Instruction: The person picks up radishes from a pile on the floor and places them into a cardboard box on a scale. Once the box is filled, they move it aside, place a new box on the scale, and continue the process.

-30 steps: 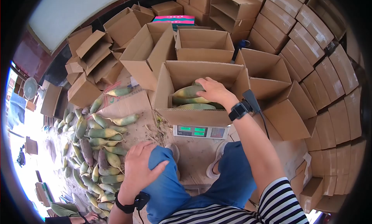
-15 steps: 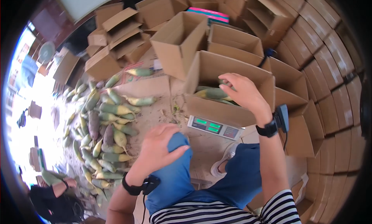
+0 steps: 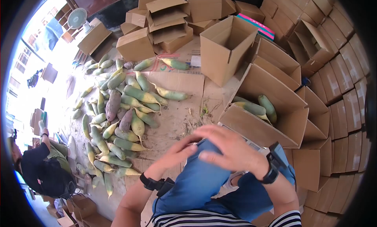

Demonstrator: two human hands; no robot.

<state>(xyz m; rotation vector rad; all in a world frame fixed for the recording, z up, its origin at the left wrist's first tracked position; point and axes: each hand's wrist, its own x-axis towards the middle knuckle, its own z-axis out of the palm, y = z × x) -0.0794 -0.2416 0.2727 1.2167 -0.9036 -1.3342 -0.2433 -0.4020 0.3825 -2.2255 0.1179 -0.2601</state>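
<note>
the left hand (image 3: 178,151) lies flat on the blue-jeaned knee (image 3: 196,180). its grip is loose and holds nothing, and the fingers are draped over the cloth as if for support while seated. the right hand (image 3: 231,150) hangs just above the same knee with its fingers spread. it is smeared in the frame, so the grip looks wide and empty, though that is hard to be sure of.

just beyond the knee stands an open carton (image 3: 255,129). its mouth tilts toward the person, so its inside is easy to reach. a few long green vegetables (image 3: 253,108) lie lengthwise on its floor, side by side.

to the left, a loose pile of vegetables (image 3: 125,117) is spread on flattened cardboard (image 3: 184,89) on the floor, near the left arm. an empty carton (image 3: 226,50) stands behind it, and closed boxes (image 3: 345,89) are stacked along the right. another person (image 3: 43,174) crouches at the pile's far edge.
</note>
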